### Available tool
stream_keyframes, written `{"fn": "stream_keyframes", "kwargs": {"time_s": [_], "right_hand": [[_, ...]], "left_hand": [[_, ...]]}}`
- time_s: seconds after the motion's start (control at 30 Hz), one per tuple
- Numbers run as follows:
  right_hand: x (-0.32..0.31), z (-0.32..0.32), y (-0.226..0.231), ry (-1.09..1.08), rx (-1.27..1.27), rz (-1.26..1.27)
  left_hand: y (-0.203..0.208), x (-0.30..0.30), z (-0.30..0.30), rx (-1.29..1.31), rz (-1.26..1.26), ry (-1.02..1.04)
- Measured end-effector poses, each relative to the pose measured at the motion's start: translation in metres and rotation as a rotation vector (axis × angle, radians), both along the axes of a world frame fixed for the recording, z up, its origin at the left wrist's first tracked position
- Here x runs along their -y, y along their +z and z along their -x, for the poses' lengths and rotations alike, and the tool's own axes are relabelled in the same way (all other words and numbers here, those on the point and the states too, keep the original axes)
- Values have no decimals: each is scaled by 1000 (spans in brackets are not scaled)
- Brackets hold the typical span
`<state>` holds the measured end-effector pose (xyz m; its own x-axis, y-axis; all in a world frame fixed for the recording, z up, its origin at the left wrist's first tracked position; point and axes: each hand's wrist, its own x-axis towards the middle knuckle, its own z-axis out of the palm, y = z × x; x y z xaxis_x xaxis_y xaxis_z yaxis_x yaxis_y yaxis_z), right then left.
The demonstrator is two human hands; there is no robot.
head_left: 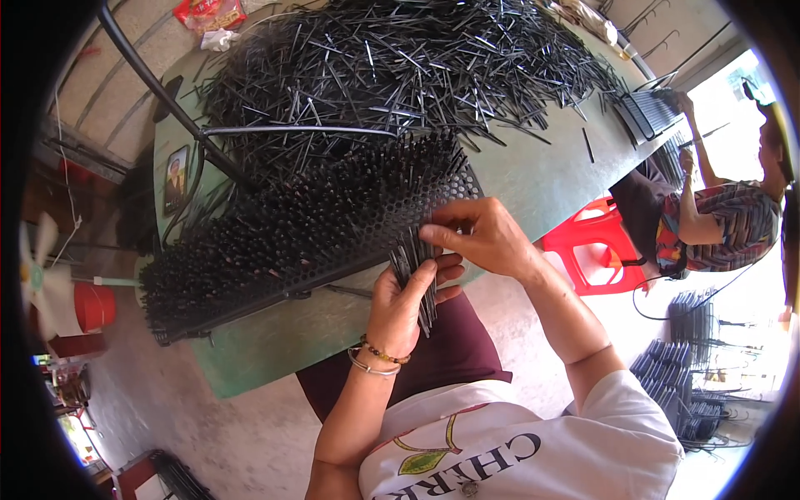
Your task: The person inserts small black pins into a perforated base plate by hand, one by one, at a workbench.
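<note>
A bundle of thin black strips stands upright in my left hand, whose thumb and fingers are wrapped round it. At the top of that bundle my right hand is curled, thumb and forefinger closed together; what lies between their tips is too small to make out. Just beyond both hands is a long black rack with round holes, set slantwise over the near side of the table. Most of its holes are filled with upright black strips. Bare holes show along the near edge and at the right end.
A large heap of loose black strips covers the far part of the green table. A bent black metal frame rises at the left, near a phone. Another person works at the right, beside a red stool.
</note>
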<state>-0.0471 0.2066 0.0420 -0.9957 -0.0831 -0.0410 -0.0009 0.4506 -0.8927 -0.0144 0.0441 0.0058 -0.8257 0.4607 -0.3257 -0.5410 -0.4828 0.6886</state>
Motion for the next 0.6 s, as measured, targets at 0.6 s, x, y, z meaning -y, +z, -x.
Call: {"fn": "stream_keyframes", "kwargs": {"time_s": [0.6], "right_hand": [[-21,36,2,-175,-136,335]], "left_hand": [[-6,-5,8,143,1,48]]}}
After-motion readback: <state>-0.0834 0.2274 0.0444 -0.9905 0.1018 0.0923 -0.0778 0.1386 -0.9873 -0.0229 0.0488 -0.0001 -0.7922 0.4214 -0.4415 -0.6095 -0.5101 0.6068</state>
